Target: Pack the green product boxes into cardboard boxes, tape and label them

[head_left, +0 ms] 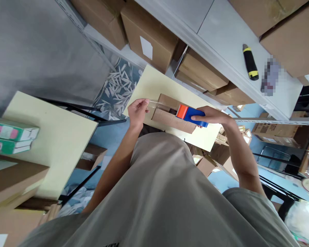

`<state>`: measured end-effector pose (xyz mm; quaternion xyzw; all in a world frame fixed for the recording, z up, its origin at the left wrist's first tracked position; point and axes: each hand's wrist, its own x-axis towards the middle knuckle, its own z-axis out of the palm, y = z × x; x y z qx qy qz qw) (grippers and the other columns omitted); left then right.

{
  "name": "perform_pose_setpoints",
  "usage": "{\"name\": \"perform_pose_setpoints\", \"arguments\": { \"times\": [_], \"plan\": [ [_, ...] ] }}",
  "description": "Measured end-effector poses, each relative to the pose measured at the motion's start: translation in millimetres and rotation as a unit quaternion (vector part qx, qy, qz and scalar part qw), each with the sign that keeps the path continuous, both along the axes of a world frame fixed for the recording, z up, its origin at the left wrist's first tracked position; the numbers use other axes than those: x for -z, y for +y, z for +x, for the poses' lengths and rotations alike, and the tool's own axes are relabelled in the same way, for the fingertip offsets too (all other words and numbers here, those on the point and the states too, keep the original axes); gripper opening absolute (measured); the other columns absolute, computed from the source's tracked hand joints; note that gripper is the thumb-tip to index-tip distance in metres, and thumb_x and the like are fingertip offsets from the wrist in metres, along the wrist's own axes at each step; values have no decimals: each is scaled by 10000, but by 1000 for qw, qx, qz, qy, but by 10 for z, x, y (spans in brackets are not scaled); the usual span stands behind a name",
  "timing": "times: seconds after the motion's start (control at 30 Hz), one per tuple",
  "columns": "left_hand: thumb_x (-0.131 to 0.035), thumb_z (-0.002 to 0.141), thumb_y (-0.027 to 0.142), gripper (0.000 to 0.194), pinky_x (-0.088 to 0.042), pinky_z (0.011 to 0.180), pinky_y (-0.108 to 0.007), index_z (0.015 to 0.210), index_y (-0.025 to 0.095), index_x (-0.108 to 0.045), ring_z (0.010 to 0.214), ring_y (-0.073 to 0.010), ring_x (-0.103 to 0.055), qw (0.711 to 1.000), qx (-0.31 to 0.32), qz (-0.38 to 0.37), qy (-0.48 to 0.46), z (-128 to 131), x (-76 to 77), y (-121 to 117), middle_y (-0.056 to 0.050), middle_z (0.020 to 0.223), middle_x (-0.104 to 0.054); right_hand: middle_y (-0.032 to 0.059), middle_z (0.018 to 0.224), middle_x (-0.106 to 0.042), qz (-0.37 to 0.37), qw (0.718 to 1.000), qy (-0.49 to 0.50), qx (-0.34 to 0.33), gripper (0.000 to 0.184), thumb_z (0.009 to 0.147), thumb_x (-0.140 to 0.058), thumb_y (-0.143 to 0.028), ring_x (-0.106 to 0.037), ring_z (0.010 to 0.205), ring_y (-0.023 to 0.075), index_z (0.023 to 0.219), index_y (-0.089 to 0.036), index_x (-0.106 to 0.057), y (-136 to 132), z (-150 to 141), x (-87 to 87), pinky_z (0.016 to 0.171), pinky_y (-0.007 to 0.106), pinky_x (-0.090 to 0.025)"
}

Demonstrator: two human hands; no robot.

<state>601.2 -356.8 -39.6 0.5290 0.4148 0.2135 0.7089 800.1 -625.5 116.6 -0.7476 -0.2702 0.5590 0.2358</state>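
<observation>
A brown cardboard box (170,120) lies on the pale yellow tabletop (151,80) in front of me, with a dark gap showing between its top flaps. My right hand (208,115) grips a blue and orange tape dispenser (192,115) above the box's right part. From the dispenser a strip of clear tape (158,103) stretches leftward over the box. Its free end is pinched between the thumb and fingers of my left hand (138,111), just beyond the box's left end.
A utility knife (250,62) lies on the grey shelf (221,31) at upper right, beside a blurred-out item. Cardboard boxes (149,34) fill the shelf behind the table. At left, another table (61,137) bears green cartons (12,133). Paper scraps (119,85) lie beyond the table's left edge.
</observation>
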Motion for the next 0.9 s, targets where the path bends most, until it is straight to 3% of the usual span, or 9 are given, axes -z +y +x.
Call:
{"name": "perform_pose_setpoints", "arguments": {
  "times": [0.3,0.5,0.7,0.9],
  "plan": [
    [-921,807,409,290,-526,512,-178,857,172,-762,580,-89,-570,999,-17,-29,34,3,219,54,27,697,-650,52,727,-792,-49,998,24,-2,668,809,-861,-840,-759,636,199,931,-191,-761,116,26,322,539,279,-585],
    [-941,801,519,419,-673,623,-244,913,187,-712,678,-114,-664,996,-14,-83,24,-2,245,-16,29,756,-650,53,742,-786,-59,998,6,-10,670,815,-846,-846,-749,656,192,880,-188,-737,131,42,372,554,277,-567],
    [-1000,754,519,495,-756,735,-375,891,204,-643,712,-111,-695,975,-31,-214,39,-3,256,-80,21,827,-663,71,758,-801,-78,996,36,-4,678,809,-848,-850,-770,668,206,892,-187,-734,204,79,272,566,280,-584],
    [-972,794,491,448,-762,772,-417,927,214,-646,731,-129,-710,972,-13,-228,53,24,260,-56,12,855,-669,79,735,-792,-114,993,37,-17,664,853,-817,-829,-757,634,201,922,-171,-759,353,130,15,552,284,-565]
  ]
}}
